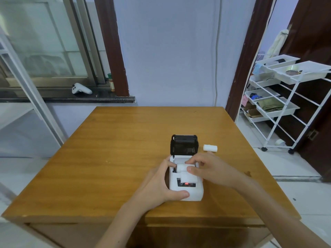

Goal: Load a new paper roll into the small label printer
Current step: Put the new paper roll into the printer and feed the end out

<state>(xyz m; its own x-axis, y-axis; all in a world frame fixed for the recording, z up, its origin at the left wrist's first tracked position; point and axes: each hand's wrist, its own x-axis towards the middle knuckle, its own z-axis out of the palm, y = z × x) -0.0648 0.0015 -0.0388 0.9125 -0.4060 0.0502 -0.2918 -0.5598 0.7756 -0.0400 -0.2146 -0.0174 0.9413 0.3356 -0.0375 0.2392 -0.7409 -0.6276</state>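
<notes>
A small white label printer (186, 191) stands on the wooden table (125, 149), its black lid (184, 144) swung open and upright at the back. A red light glows on its front panel. A white paper roll (181, 167) lies in the open compartment, with a strip of paper over the front edge. My right hand (209, 169) pinches this roll from the right, thumb and fingers on it. My left hand (161, 187) grips the printer's left side, thumb under the front corner. A second white paper roll (210, 148) lies on the table to the right of the lid.
A white wire rack on wheels (286, 97) with trays stands at the right beside a dark door. A window sill at the back left holds a white game controller (81, 88) and a small bottle (111, 83). The table's front edge is near my arms.
</notes>
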